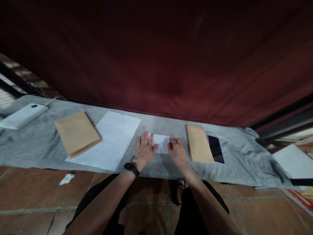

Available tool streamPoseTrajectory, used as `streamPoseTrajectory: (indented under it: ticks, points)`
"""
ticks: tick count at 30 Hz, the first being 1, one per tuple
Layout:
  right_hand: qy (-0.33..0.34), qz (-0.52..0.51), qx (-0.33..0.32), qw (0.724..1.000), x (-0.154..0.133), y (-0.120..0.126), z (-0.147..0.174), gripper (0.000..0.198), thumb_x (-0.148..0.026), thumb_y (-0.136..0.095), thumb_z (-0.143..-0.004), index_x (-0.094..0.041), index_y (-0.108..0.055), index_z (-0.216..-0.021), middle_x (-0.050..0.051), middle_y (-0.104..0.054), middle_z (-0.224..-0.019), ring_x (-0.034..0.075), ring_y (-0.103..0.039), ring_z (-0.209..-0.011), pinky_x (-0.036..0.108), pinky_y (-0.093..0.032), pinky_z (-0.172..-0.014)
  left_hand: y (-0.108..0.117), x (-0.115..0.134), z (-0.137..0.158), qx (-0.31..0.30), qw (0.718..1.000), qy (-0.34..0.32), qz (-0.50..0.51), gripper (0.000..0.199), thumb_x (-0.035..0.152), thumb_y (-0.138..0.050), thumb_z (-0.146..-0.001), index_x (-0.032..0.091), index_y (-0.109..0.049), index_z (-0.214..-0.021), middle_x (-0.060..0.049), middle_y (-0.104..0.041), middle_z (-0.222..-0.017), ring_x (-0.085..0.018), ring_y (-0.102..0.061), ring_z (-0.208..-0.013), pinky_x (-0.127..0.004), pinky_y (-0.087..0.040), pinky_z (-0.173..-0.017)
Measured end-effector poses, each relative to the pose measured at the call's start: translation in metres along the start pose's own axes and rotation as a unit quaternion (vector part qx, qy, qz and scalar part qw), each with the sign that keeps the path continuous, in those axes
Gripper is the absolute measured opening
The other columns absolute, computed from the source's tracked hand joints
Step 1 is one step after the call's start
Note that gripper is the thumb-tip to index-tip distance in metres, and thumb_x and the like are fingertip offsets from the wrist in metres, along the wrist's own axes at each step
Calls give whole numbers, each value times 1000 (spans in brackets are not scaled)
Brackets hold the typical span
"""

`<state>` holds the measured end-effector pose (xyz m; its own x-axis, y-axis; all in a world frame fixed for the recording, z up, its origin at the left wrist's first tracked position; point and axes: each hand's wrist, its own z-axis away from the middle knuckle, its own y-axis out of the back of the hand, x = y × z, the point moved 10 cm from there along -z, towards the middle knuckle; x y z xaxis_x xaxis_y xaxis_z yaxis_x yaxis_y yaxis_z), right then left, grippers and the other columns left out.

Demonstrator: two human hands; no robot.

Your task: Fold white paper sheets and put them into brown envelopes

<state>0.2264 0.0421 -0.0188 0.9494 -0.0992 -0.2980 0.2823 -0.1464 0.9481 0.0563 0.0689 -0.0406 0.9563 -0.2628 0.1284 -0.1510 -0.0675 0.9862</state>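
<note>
A small white folded sheet of paper (163,141) lies on the grey cloth in front of me. My left hand (144,148) rests flat over its left end, fingers spread, with a dark band on the wrist. At the paper's right edge, my right hand (177,150) has its fingers curled in and the thumb against the edge, pinching it. Left of my hands is a stack of larger white sheets (114,137). A pile of brown envelopes (77,132) overlaps that stack's left side. Another pile of brown envelopes (200,143) sits right of my right hand.
A dark-screened phone (216,149) lies beside the right envelopes. At the far left is a white device (23,116) with a round dark spot. The narrow grey-covered surface (239,156) ends at a dark red curtain (156,65) behind; tiled floor (146,215) shows below.
</note>
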Motion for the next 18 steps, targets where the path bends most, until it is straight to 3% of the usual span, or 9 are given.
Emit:
streamPoseTrajectory:
  ticks: [5, 8, 12, 15, 18]
  points:
    - [-73, -43, -55, 995, 13, -11, -3, 33, -33, -44, -97, -21, -69, -115, 10, -75, -103, 25, -72, -92, 31, -50, -80, 1, 0, -1, -3, 1000, -2, -9, 69, 54, -32, -100, 11, -31, -155, -21, -23, -163, -34, -19, -152, -53, -16, -121]
    - [-96, -130, -75, 984, 21, -19, -8, 30, -35, -48, -94, -21, -71, -109, 9, -77, -97, 24, -72, -94, 30, -50, -79, 3, 1, -1, -4, 1000, -4, -18, 69, 53, -32, -101, 10, -32, -155, -22, -24, -162, -34, -20, -152, -53, -17, -121]
    - [-142, -290, -91, 942, 32, -28, -13, 23, -33, -57, -86, -18, -72, -94, 7, -75, -88, 21, -71, -87, 26, -49, -73, 6, 1, -1, -8, 1000, -4, -27, 68, 53, -30, -101, 10, -32, -154, -22, -25, -162, -34, -22, -151, -53, -19, -120]
    - [-144, -356, -105, 917, 28, -31, -14, 23, -37, -58, -84, -18, -69, -81, 1, -70, -70, 17, -67, -67, 24, -47, -60, 8, 1, -3, -12, 1000, -3, -9, 68, 53, -29, -102, 9, -35, -153, -23, -29, -160, -34, -23, -151, -53, -20, -120]
    - [-139, -483, -121, 856, 16, -29, -15, 26, -43, -61, -79, -19, -63, -70, -3, -60, -54, 14, -56, -50, 23, -42, -49, 15, 13, -2, -14, 997, -56, 50, 69, 58, -29, -101, 13, -35, -153, -19, -34, -160, -30, -26, -150, -52, -23, -120]
